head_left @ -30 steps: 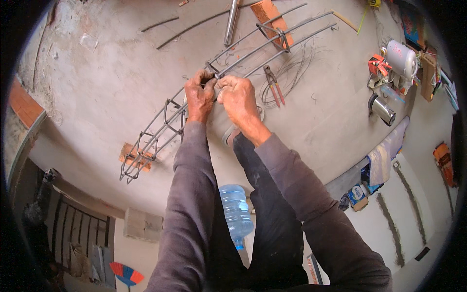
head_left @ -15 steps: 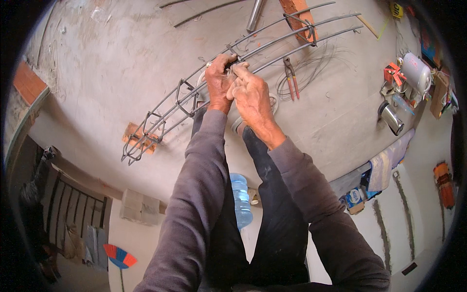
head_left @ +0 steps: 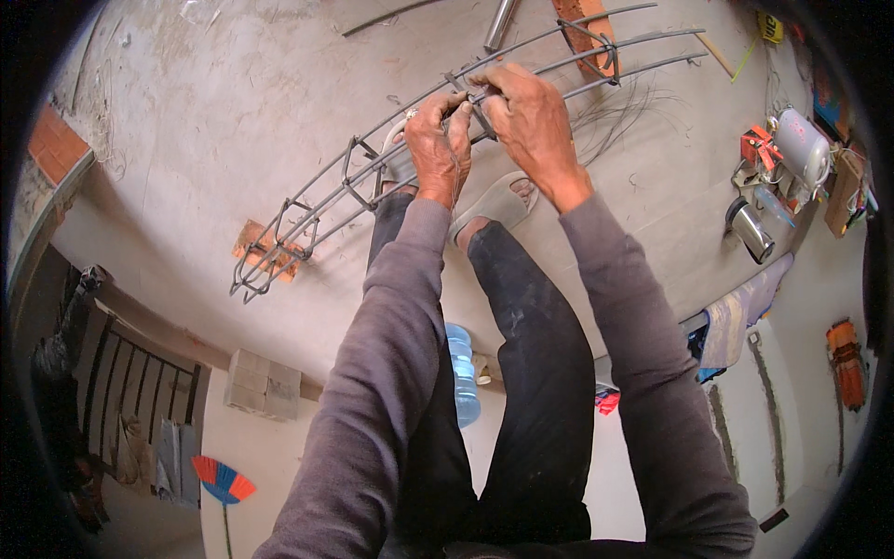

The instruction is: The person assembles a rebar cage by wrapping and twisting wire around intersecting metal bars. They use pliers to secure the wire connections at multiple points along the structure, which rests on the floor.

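The person stands on a concrete slab (head_left: 233, 140), both arms in grey sleeves reaching to a long rebar cage (head_left: 372, 177) that runs from the near left to the far right across the slab. The cage is made of several long bars ringed by rectangular stirrups, and it rests on 2 brick pieces: an orange brick (head_left: 265, 247) under its near-left end and another brick (head_left: 587, 33) under its far-right end.

The left hand (head_left: 438, 149) and the right hand (head_left: 531, 121) meet at 1 stirrup (head_left: 466, 88) about midway along the cage. The fingers of both hands are curled closed, pinching the stirrup where it crosses the top bar, thumbs and forefingers pressed almost together. Whether a thin tie wire sits between the fingertips cannot be told.

Loose thin wires (head_left: 624, 102) lie on the slab just right of the right hand. The person's sandalled feet (head_left: 503, 200) stand just near of the cage. A plastic water bottle (head_left: 463, 373) shows between the legs, lower down. Far right lie an orange power tool (head_left: 754, 149) and a steel flask (head_left: 750, 228).
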### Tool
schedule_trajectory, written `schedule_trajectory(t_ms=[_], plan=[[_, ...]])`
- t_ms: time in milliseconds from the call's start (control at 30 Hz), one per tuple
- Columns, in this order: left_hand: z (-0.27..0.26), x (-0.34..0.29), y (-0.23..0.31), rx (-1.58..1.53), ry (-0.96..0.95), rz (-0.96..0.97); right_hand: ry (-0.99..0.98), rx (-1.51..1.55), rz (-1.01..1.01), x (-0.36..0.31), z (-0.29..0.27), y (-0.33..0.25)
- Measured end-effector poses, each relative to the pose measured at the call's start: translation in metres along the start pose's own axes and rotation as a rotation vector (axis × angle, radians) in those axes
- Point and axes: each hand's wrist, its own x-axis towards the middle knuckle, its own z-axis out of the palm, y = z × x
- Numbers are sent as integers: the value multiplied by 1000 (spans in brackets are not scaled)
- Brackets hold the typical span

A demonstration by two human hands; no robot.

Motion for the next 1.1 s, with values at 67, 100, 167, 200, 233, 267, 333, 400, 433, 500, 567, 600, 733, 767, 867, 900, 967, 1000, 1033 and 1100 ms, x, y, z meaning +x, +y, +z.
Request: schedule_trajectory(t_ms=[67,100,167,200,233,267,333,400,433,500,567,600,733,767,867,900,967,1000,1033,1100], plan=[[-2,-1,-1,-9,-6,-23,-12,-94,-162,10,8,12],[-1,1,-3,-10,-2,-20,-63,-126,-194,15,11,15],[-2,1,-5,-13,-11,-36,-163,-192,-255,22,14,20],[-3,1,-4,-13,-23,-56,-189,-219,-258,24,15,20],[-4,1,-4,-14,-35,-77,-214,-246,-260,26,15,20],[-4,1,-6,-11,-37,-68,-240,-274,-263,27,15,19],[-5,2,-7,-7,-39,-50,-222,-285,-307,27,17,22],[-5,2,-6,-26,-46,-58,-193,-282,-329,25,19,22],[-5,2,-5,-37,-51,-62,-173,-274,-329,23,20,21],[-6,3,-4,-31,-46,-15,-148,-252,-319,21,22,21],[-8,6,-4,-15,-56,15,-137,-226,-301,19,26,24],[-9,8,-3,-5,-72,20,-119,-213,-289,16,27,26],[-16,17,1,94,-178,21,-68,-127,-240,4,28,32],[-18,21,0,138,-212,60,-59,-97,-227,2,28,32],[-26,35,-3,271,-332,163,4,-12,-179,-8,34,33],[-29,43,1,316,-384,194,18,16,-142,-12,34,32],[-32,57,3,391,-524,236,43,79,-70,-19,37,27],[-32,67,0,420,-554,339,65,98,-54,-21,38,24],[-34,77,-4,450,-583,441,86,120,-38,-23,39,21],[-27,96,1,445,-737,491,111,160,-1,-27,42,19]])
